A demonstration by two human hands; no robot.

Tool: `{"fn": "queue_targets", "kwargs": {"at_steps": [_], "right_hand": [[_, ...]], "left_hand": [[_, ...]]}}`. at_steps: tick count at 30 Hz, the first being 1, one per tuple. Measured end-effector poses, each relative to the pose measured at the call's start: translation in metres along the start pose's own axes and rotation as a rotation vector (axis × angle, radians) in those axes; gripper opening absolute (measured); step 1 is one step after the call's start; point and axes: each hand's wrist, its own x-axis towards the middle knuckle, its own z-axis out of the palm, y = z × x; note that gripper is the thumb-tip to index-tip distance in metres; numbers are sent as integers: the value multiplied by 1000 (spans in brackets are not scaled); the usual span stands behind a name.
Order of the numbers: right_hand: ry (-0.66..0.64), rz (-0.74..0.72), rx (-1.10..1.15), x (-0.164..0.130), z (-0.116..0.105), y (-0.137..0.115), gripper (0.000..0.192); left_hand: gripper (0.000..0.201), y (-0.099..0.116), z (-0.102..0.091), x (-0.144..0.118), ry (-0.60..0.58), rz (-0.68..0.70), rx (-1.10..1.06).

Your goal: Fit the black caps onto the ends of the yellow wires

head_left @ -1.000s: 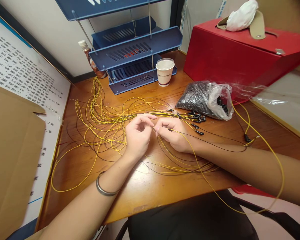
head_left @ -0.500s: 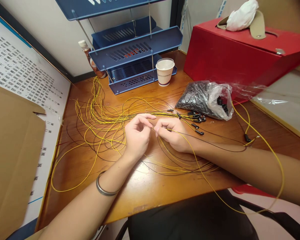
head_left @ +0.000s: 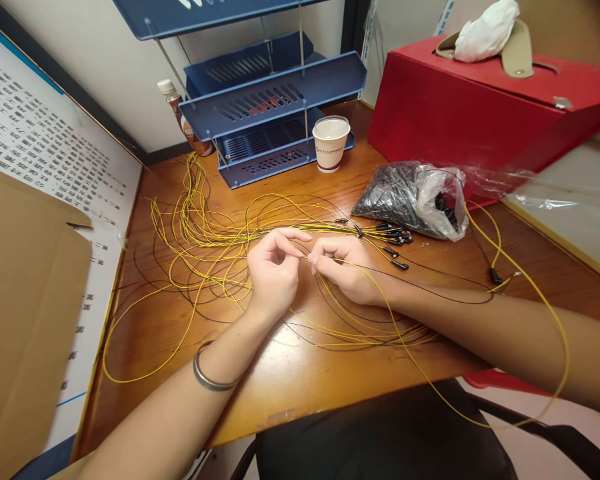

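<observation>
1. The left hand (head_left: 273, 273) and the right hand (head_left: 347, 267) sit close together over the middle of the counter (head_left: 290, 380), fingertips nearly meeting. Each hand is pinched shut on the same thin yellow wire (head_left: 410, 360), probably so that a short stretch stays taut between them for fine work.
2. That wire leaves the right hand, runs down across the right forearm, drops off the counter's near edge and loops back up on the right. Its slack hangs free, which keeps the length out of the working spot.
3. Both wrists rest on the wood, which looks like a way to steady the fingers. A metal bracelet (head_left: 207, 377) circles the left forearm.
4. A loose tangle of yellow and black wires (head_left: 200, 247) spreads over the counter to the left of and behind the hands, within easy reach.
5. A row of small black connectors (head_left: 395, 235) lies just beyond the right hand, their ends gathered side by side, as if laid down in order.
6. A clear plastic bag of black parts (head_left: 410, 197) lies open beside those connectors, its mouth turned towards them.
7. Farther back stand a paper cup (head_left: 331, 143), a blue tiered tray rack (head_left: 273, 107) and a bottle (head_left: 180, 117), all set well clear of the wires. A red box (head_left: 470, 113) fills the far right corner, and cardboard (head_left: 25, 320) leans at the left.
</observation>
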Motion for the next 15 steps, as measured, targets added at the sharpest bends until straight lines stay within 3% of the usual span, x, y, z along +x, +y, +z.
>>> {"fn": "queue_targets", "kwargs": {"at_steps": [15], "right_hand": [[-4, 8, -2, 0, 0, 1, 26]], "left_hand": [[20, -1, 0, 1, 0, 0, -20]]}}
